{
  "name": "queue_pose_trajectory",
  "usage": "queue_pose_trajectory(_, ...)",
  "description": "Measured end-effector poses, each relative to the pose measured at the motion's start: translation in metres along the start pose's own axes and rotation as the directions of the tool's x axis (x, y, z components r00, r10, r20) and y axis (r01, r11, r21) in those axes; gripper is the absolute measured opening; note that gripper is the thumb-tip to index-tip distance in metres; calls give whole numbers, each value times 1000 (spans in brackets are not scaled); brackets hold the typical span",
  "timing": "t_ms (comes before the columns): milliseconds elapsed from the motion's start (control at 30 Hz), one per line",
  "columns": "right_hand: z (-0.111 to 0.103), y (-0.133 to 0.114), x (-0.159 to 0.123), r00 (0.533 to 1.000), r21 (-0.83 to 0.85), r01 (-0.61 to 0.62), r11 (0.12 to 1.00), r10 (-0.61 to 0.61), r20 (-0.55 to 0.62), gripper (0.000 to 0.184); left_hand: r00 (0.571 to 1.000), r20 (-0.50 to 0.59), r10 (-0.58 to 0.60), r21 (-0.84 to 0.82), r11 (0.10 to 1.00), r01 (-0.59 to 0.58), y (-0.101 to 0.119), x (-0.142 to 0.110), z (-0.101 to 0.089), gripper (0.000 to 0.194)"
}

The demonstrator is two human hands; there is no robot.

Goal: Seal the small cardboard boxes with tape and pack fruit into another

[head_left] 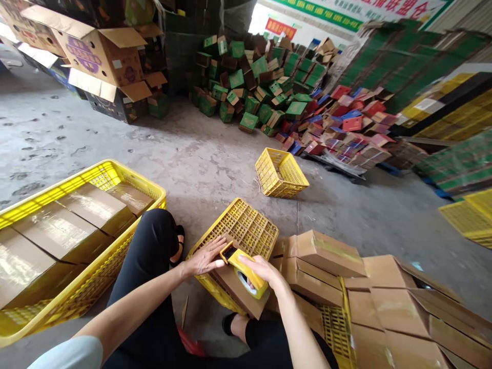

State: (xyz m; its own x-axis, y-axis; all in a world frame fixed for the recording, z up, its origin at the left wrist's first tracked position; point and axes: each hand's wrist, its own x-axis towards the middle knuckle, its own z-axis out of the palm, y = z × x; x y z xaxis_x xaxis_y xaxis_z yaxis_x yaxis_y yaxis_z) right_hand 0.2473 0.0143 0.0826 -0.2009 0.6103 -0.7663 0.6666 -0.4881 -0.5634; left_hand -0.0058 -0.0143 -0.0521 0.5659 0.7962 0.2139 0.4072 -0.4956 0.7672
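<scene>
A yellow tape dispenser (259, 281) with a roll inside is gripped in my right hand (257, 270). Its head touches the top of a brown cardboard box (234, 288) between my knees. That box rests on an upturned yellow plastic crate (246, 224) with a grid bottom. My left hand (205, 256) lies with fingers stretched out at the box's far left end, close beside the dispenser head. How much of the box has tape on it is hidden by my hands.
At left stands a large yellow crate (163, 192) holding several taped boxes. More cardboard boxes (326, 251) are stacked at right. Ahead sits a small yellow basket (280, 177). Piles of green boxes (249, 120) and red boxes (351, 124) lie farther back.
</scene>
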Motion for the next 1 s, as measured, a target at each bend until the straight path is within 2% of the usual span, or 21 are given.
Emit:
queue_pose_trajectory(200,-2,-1,-3,999,1,25,1000,-25,40,41,1000,5,11,153,988,-12,-8,-2,8,87)
queue_pose_trajectory(367,-5,6,-8,997,-6,12,1000,-12,72,47,1000,20,-8,252,968,3,-13,-6,12,89)
queue_pose_trajectory(567,-14,15,-20,1000,-26,9,1000,-8,30,45,999,25,-35,268,963,27,-15,-5,12,90)
queue_pose_trajectory(700,-14,22,-17,1000,-20,19,1000,-19,1,42,999,12,-39,262,965,34,-9,-5,10,94)
queue_pose_trajectory(767,-15,25,-14,1000,-22,20,1000,-20,1,43,1000,21,-10,257,966,4,-4,-3,9,101)
queue_pose_trajectory(1000,-15,29,-10,998,-46,57,997,-57,-2,45,975,158,159,226,955,-193,4,9,14,120)
